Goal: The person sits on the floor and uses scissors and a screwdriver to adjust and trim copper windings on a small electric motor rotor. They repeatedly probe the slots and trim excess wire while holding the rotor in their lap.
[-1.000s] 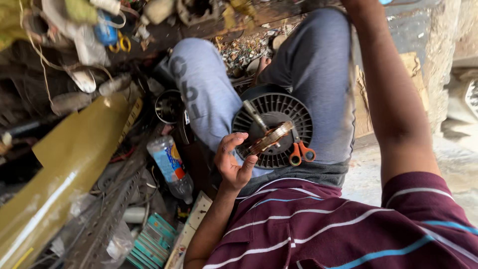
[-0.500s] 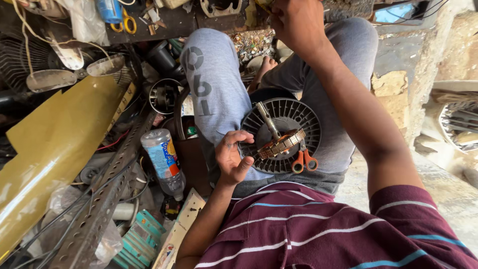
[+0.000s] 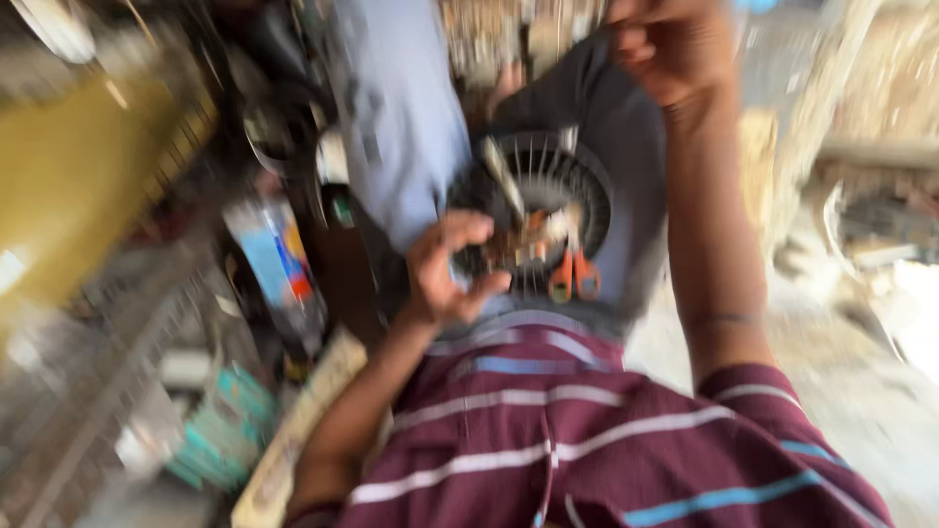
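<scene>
The picture is badly blurred by motion. A round black slotted motor housing (image 3: 567, 186) rests in my lap on my grey trousers. My left hand (image 3: 445, 269) curls against its left rim, fingers bent around the edge. Small orange-handled scissors (image 3: 574, 274) and a brownish metal part lie on the housing. My right hand (image 3: 670, 49) is stretched far forward at the top of the view, fingers curled; whether it holds anything is hidden by blur.
A long yellow metal panel (image 3: 88, 186) lies at the left. A plastic bottle with a blue label (image 3: 274, 264), a teal box (image 3: 220, 430) and scattered metal scrap crowd the floor beside my leg. Pale ground shows at the right.
My right hand has drawn back slightly from its far reach and now sits larger in view. The camera has swung, blurring everything. The left hand stays on the housing's rim.
</scene>
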